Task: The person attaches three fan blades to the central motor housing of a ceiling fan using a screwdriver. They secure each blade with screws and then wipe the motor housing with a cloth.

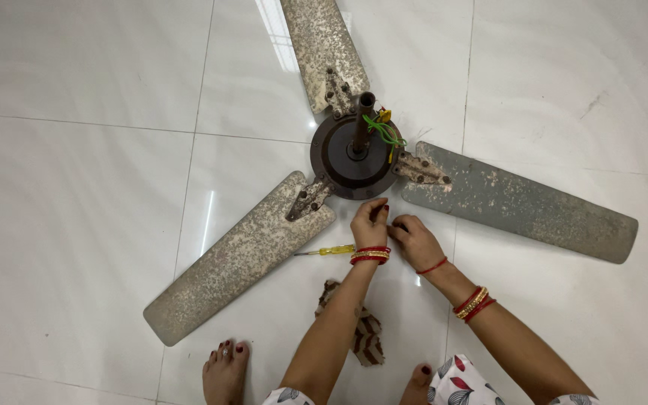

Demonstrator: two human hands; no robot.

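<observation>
Both hands work close together at the near edge of the ceiling fan's motor housing (354, 157). Left hand (370, 223) reaches up with its fingers bunched narrow, the fingertips touching the dark round housing at its near rim; whether they pinch something small there I cannot tell. Right hand (414, 240) sits just to the right of it and slightly nearer, fingers curled inward against the floor beside the left hand; what, if anything, it grips is hidden. Red and gold bangles ring both wrists.

Lying flat on the white tiled floor (84, 187), the fan sits with its short rod standing up from the middle of the housing and green and yellow wires (384, 129) looped at the rod's right side. Three worn, speckled blades spread from the housing: one blade (324, 45) runs far and out of the top of the view, one (238, 259) slants near and left, and one (523, 201) stretches right. Rusty brackets join each blade to the housing.

Just left of the left wrist lies a screwdriver with a yellow handle (328, 250), its shaft pointing left toward the near-left blade. A brown patterned cloth (365, 330) lies on the floor under the left forearm. Two bare feet show at the near edge.
</observation>
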